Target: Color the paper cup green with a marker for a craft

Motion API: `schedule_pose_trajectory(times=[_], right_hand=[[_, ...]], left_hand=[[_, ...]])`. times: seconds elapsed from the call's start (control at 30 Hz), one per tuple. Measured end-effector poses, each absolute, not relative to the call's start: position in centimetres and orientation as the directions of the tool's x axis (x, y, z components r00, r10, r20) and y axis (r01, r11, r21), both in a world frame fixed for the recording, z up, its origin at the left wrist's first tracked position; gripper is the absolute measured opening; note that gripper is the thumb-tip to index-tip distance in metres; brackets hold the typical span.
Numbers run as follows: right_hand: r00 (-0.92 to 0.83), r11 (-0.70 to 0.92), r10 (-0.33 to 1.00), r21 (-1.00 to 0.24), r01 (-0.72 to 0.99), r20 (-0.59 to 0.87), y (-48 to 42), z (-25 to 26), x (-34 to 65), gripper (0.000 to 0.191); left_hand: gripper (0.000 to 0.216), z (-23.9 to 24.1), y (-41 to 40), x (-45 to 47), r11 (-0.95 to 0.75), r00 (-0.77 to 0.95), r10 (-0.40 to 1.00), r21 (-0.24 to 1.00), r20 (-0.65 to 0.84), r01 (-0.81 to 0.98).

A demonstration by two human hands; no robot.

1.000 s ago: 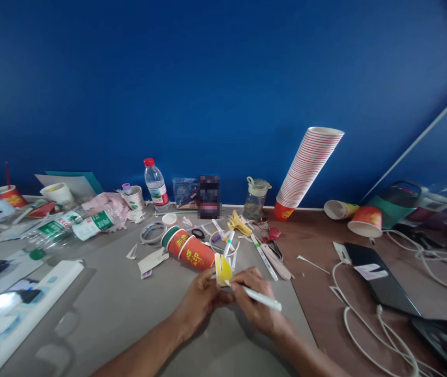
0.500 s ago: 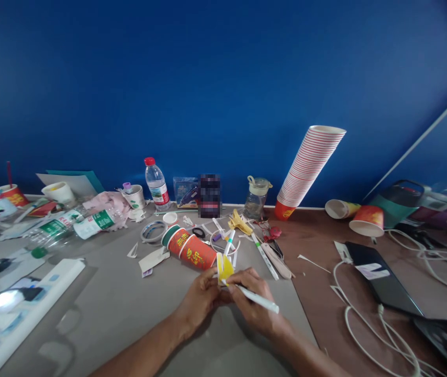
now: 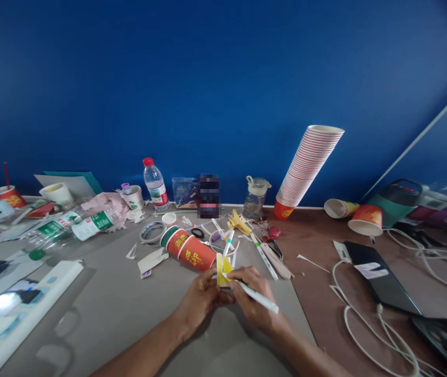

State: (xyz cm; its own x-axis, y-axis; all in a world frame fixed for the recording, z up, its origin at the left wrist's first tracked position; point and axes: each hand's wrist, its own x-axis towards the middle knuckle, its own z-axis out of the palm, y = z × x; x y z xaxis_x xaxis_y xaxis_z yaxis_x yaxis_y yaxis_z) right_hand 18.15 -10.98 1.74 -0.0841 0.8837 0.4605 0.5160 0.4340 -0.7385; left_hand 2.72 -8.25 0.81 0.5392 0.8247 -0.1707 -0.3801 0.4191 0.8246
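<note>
My left hand [image 3: 202,294] is closed on a small white paper piece [image 3: 223,269] partly coloured yellow, which stands up between finger and thumb. In my right hand [image 3: 253,293] is a white marker [image 3: 258,297], gripped like a pen with its tip end at the yellow area. The tip itself is hidden by my fingers. Just beyond my left hand lie red paper cups [image 3: 192,250] nested on their side. A white marker with coloured bands [image 3: 229,242] lies behind the paper piece, near a yellow claw-like object [image 3: 240,222].
A tall leaning stack of paper cups [image 3: 305,167], a glass jar [image 3: 256,196] and a water bottle [image 3: 155,184] stand along the blue wall. Tape rolls [image 3: 152,232] and scraps lie midway. A power strip [image 3: 31,319] is at left; a dark phone [image 3: 382,277] and white cables are at right.
The yellow colouring on the paper piece looks different, with more showing at its left part. My right hand has shifted very slightly; the marker stays in it. The view has moved a little.
</note>
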Motion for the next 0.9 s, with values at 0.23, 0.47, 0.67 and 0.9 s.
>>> schedule_pose_trajectory(times=[0.23, 0.47, 0.67, 0.9], right_hand=[[-0.043, 0.419, 0.884, -0.750, 0.511, 0.465, -10.9, 2.2, 18.3, 0.017], [-0.049, 0.446, 0.869, -0.737, 0.508, 0.493, -10.7, 2.1, 18.6, 0.017], [-0.085, 0.466, 0.864, -0.724, 0.508, 0.496, -10.7, 2.5, 18.6, 0.017], [-0.155, 0.490, 0.861, -0.708, 0.509, 0.485, -11.0, 3.2, 18.5, 0.017]], left_hand=[[0.045, 0.5, -8.1, 2.7, 0.404, 0.538, 0.824, 0.848, -0.176, -0.342], [0.048, 1.3, -8.3, 2.9, 0.367, 0.537, 0.824, 0.892, -0.182, -0.262], [0.046, 1.1, -8.3, 2.7, 0.350, 0.560, 0.814, 0.900, -0.155, -0.259], [0.043, 0.7, -8.2, 3.1, 0.339, 0.541, 0.831, 0.888, -0.128, -0.311]])
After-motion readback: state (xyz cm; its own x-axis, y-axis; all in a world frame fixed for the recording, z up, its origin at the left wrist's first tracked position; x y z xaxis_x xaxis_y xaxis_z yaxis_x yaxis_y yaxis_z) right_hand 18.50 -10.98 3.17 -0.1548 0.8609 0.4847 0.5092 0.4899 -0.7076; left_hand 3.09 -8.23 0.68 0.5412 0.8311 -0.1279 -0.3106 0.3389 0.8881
